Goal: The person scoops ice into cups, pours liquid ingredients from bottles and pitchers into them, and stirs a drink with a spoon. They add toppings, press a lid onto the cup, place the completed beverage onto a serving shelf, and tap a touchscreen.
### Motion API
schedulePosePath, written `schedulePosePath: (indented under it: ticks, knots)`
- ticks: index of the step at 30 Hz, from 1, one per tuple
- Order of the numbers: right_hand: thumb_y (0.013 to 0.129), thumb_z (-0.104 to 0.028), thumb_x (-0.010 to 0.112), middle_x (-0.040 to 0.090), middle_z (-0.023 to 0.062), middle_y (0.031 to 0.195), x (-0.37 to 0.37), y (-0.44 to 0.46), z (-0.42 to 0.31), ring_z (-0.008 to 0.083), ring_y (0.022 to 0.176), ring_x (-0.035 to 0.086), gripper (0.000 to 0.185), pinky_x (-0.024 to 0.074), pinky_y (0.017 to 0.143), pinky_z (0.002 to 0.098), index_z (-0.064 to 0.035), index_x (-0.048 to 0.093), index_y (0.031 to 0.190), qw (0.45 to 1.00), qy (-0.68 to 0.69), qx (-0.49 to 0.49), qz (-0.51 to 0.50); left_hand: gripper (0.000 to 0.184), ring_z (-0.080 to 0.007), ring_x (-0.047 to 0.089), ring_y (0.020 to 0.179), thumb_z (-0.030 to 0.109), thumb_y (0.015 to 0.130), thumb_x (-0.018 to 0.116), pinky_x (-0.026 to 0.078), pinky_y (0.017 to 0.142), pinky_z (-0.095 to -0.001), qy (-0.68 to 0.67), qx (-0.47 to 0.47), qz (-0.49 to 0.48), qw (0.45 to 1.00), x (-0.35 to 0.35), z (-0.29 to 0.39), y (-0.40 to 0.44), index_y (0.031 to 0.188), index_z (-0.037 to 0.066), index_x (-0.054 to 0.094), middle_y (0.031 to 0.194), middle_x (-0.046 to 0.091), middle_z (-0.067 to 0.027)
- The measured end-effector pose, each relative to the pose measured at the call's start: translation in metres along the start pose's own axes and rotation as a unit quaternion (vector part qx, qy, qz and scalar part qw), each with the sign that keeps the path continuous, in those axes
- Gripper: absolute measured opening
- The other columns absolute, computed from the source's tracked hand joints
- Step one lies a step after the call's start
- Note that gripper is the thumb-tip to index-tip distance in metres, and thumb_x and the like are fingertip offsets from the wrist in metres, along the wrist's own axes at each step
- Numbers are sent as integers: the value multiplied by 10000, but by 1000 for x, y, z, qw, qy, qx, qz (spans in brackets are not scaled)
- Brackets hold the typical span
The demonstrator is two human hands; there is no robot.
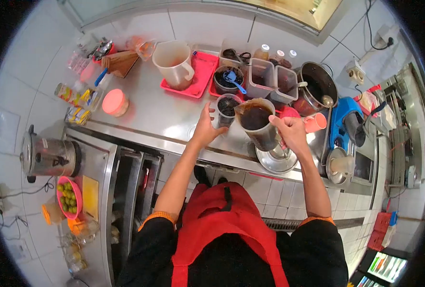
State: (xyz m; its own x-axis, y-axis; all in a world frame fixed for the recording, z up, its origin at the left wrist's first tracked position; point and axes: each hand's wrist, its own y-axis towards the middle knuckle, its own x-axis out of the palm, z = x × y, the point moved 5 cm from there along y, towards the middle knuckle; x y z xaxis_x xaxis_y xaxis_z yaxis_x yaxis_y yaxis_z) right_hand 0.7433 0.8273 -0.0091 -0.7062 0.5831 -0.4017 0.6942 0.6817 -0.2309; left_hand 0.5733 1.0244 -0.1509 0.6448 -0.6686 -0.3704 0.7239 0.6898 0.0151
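Observation:
My right hand (pixel 291 131) is closed around the handle of a clear measuring jug (pixel 262 136) with dark brown liquid in it. The jug is raised near the counter's front edge, its spout toward a clear plastic cup (pixel 226 117) holding dark, lumpy contents. My left hand (pixel 207 126) curves beside that cup, thumb and fingers apart; whether the skin touches it I cannot tell. Just behind the cup, a tub of black contents (pixel 228 81) has a blue spoon (pixel 234 79) in it. Below the jug a round metal lid (pixel 274 160) lies at the counter edge.
A large white pitcher (pixel 171 60) stands on a pink tray (pixel 204 71). To the right are clear containers (pixel 261 76), a metal pot (pixel 315 86) with a ladle, a pink cup (pixel 316 123) and a blue machine (pixel 344 119). A pink-lidded tub (pixel 115 103) stands left.

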Motion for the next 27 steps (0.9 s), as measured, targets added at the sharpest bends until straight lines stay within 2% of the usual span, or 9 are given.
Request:
schedulePosePath:
  ticks: [5, 7, 10, 12, 13, 15, 18, 20, 27]
  knots:
    - [834, -371, 694, 427, -23, 440, 4, 4, -5, 67, 334, 431, 510, 328, 314, 228, -73, 460, 492, 999, -37, 4, 20, 1059, -324, 519, 1084, 219, 578, 873, 463, 913, -371, 26, 40, -43, 998, 0, -3, 22, 1411, 28, 248, 1262, 456, -198]
    - [811, -424, 700, 491, 8, 457, 3, 6, -5, 87, 354, 454, 496, 331, 335, 260, -28, 576, 538, 998, -58, 21, 26, 1038, -327, 520, 1084, 216, 578, 871, 464, 910, -366, 26, 64, -52, 996, -3, -9, 27, 1404, 37, 268, 1262, 459, -194]
    - [803, -423, 706, 487, 9, 449, 3, 6, -12, 90, 360, 457, 500, 333, 338, 260, -29, 576, 524, 996, -79, 12, 48, 1016, -345, 505, 1112, 259, 576, 869, 458, 917, -420, 93, 100, -72, 988, -7, -4, 29, 1396, 70, 299, 1269, 453, -182]
    - [799, -422, 709, 489, 9, 449, 2, 5, -12, 90, 362, 457, 501, 337, 339, 263, -28, 575, 520, 995, -81, 23, 57, 1030, -380, 437, 1190, 335, 563, 869, 438, 924, -518, 282, -99, -125, 946, -15, -17, 17, 1395, 98, 309, 1324, 393, -168]
    - [795, -420, 713, 490, 10, 450, 2, 4, -12, 89, 364, 456, 502, 341, 340, 266, -27, 574, 516, 994, -83, 29, 61, 1030, -380, 437, 1190, 335, 563, 869, 438, 924, -518, 282, -95, -130, 946, -16, -11, 11, 1395, 98, 309, 1324, 393, -168]
    - [792, -419, 715, 495, 9, 455, 0, 4, -10, 90, 363, 456, 500, 345, 341, 269, -26, 575, 516, 993, -89, 29, 70, 1051, -422, 352, 1250, 377, 546, 872, 415, 911, -604, 379, -202, -175, 886, -21, -17, -6, 1400, 128, 311, 1375, 318, -153]
    - [788, -416, 719, 498, 9, 459, -1, 0, -13, 90, 363, 458, 493, 353, 341, 267, -23, 578, 525, 992, -94, 33, 77, 1050, -438, 309, 1274, 364, 541, 877, 409, 906, -622, 377, -226, -217, 871, -21, -22, -16, 1396, 130, 314, 1402, 277, -148]
    - [787, -413, 720, 497, 8, 459, -1, -3, -13, 89, 363, 460, 488, 358, 339, 262, -21, 580, 533, 992, -94, 40, 80, 1045, -439, 326, 1264, 350, 538, 878, 408, 905, -627, 378, -210, -208, 877, -18, -30, -19, 1393, 132, 316, 1386, 299, -154]
    - [810, -336, 723, 475, 0, 456, 7, -15, 32, 83, 352, 457, 455, 362, 324, 234, -40, 533, 520, 988, 79, 72, 116, 957, -438, 377, 1218, 262, 582, 831, 414, 908, -594, 399, -182, -162, 884, -27, -32, -12, 1381, 109, 327, 1342, 354, -172]
